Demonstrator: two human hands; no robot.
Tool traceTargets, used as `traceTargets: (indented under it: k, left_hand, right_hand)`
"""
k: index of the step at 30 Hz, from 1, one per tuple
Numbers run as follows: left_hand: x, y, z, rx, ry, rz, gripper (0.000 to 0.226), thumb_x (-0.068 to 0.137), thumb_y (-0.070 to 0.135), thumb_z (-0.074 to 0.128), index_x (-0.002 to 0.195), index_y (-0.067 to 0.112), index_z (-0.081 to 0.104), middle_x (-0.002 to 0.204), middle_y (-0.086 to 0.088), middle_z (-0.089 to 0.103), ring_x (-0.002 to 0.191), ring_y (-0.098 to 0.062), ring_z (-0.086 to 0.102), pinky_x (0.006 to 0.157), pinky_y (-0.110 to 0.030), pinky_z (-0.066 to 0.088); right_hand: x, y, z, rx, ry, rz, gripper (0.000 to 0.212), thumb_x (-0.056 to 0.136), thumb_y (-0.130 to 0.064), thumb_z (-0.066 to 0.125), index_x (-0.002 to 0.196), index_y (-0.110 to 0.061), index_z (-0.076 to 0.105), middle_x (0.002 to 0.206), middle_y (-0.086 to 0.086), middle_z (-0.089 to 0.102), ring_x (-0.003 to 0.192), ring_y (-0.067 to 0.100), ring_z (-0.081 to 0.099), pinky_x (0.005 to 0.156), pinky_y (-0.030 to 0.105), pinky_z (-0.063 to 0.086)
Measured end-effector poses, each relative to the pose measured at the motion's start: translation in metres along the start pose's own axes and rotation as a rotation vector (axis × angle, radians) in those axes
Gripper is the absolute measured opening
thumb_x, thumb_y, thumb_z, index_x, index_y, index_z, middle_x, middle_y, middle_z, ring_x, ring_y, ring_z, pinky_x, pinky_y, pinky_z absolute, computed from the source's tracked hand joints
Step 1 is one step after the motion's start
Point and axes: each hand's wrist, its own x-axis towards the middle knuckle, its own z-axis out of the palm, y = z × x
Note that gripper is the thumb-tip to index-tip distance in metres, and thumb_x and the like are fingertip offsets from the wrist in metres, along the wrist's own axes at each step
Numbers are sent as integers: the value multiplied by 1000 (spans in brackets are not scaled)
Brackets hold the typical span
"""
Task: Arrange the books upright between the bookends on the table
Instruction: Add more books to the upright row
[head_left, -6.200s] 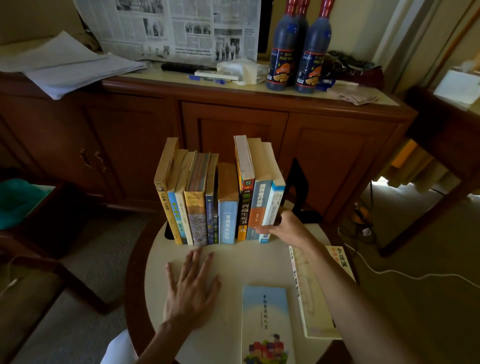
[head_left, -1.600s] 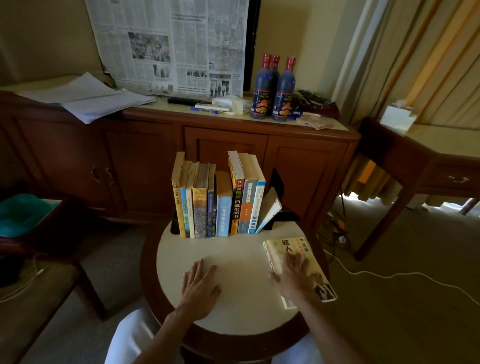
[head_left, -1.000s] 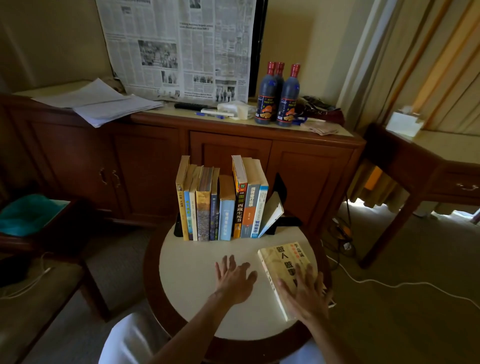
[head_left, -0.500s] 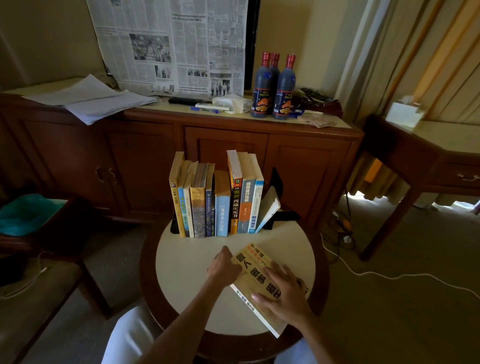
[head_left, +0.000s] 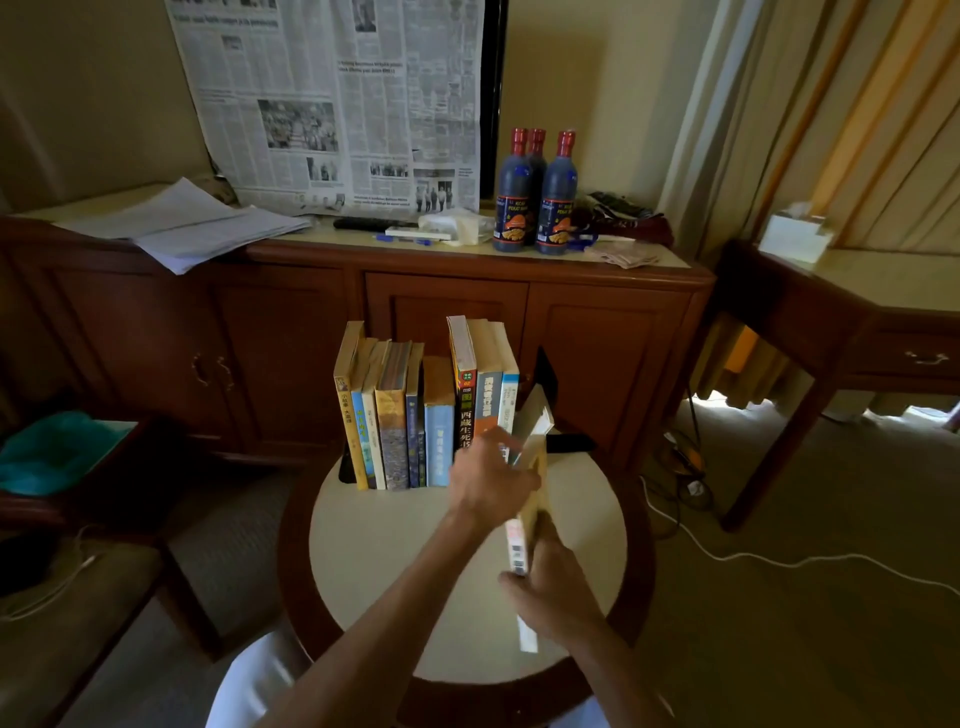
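Two hands grip yellow book (head_left: 529, 512) edge-up: left hand (head_left: 488, 480) top, right hand (head_left: 556, 597) btm.

A row of upright books (head_left: 426, 415) stands at the desk's (head_left: 374, 561) far edge, a cabinet (head_left: 291, 322) behind it, bottles (head_left: 537, 195) on top.

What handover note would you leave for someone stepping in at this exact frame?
Left hand: grips the front upper part of the yellow book, held on edge above the round table.
Right hand: holds the book's near end.
Row of upright books stands against the left bookend; a thin book leans at its right end, ahead of the right bookend.
Done: the row is standing.
Left: straighten the leaning book, slot in the yellow one, close up the right bookend.
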Motion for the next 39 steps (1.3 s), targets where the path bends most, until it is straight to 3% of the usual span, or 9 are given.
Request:
traceTargets:
  k: [2, 5, 7, 11, 14, 17, 20, 27, 39]
  left_hand:
    - [-7, 19, 4, -11, 85, 175, 27, 81, 30, 72, 105, 25, 60, 90, 2, 71, 65, -11, 67, 50, -23, 54]
    - [2, 26, 5, -161, 99, 320, 16, 96, 28, 59, 107, 16, 62, 88, -3, 73, 73, -16, 72, 56, -25, 59]
    - [21, 13, 10, -95, 40, 330, 19, 102, 28, 50, 111, 16, 61, 96, -1, 74, 81, -16, 73, 60, -22, 59]
    - [67, -14, 32, 375, 22, 552, 25, 98, 17, 51, 122, 16, 58, 118, -4, 68, 107, -21, 66, 86, -32, 55]
    - [99, -17, 46, 781, -69, 738, 52, 92, 19, 62, 142, 15, 46, 149, -6, 47, 143, -24, 35, 118, -48, 27]
    - [116, -17, 58, 1103, -138, 878, 60, 97, 27, 56, 151, 15, 34, 161, -8, 28, 151, -26, 18, 121, -54, 6]
    - [121, -24, 65, 1351, -148, 1015, 52, 97, 30, 56, 145, 14, 44, 157, -11, 37, 148, -31, 26, 119, -58, 9]
    - [127, -47, 67, 1239, -168, 921, 63, 100, 26, 51, 154, 9, 25, 163, -15, 19, 152, -34, 8, 118, -50, 4]
    - [119, -47, 44, 1510, -115, 905, 57, 97, 37, 52, 146, 10, 40, 159, -24, 23, 151, -39, 7, 115, -64, -7]
  right_hand:
    - [2, -4, -14, 66, 160, 33, 51, 81, -7, 64, 130, -5, 52, 107, 12, 70, 90, 26, 70, 58, 5, 46]
    - [6, 17, -30, 303, 258, 78, 45, 81, 11, 54, 125, 1, 61, 118, 14, 68, 110, 31, 64, 72, 15, 55]
    - [-1, 35, -28, 376, 263, 122, 44, 84, 14, 55, 127, 4, 59, 121, 15, 65, 114, 33, 61, 66, 11, 54]
    - [-17, 57, -15, 416, 309, 136, 46, 88, 3, 65, 132, 5, 53, 111, 7, 59, 107, 25, 60, 69, 10, 48]
    - [-16, 69, -14, 427, 280, 136, 47, 91, -6, 66, 134, 4, 52, 121, 12, 61, 107, 19, 57, 80, 14, 51]
    - [-8, 80, -17, 463, 308, 170, 46, 91, -9, 66, 134, 2, 53, 125, 14, 62, 109, 22, 61, 91, 32, 54]
    - [0, 94, -22, 460, 328, 179, 47, 90, -12, 67, 134, 0, 54, 123, 15, 64, 106, 24, 63, 88, 34, 55]
    - [12, 108, -23, 478, 304, 152, 49, 90, -12, 66, 136, -4, 51, 124, 9, 63, 111, 22, 62, 86, 28, 55]
    - [78, 64, -17, 506, 306, 107, 42, 95, -18, 62, 133, -3, 52, 124, 10, 61, 99, 13, 60, 66, 10, 53]
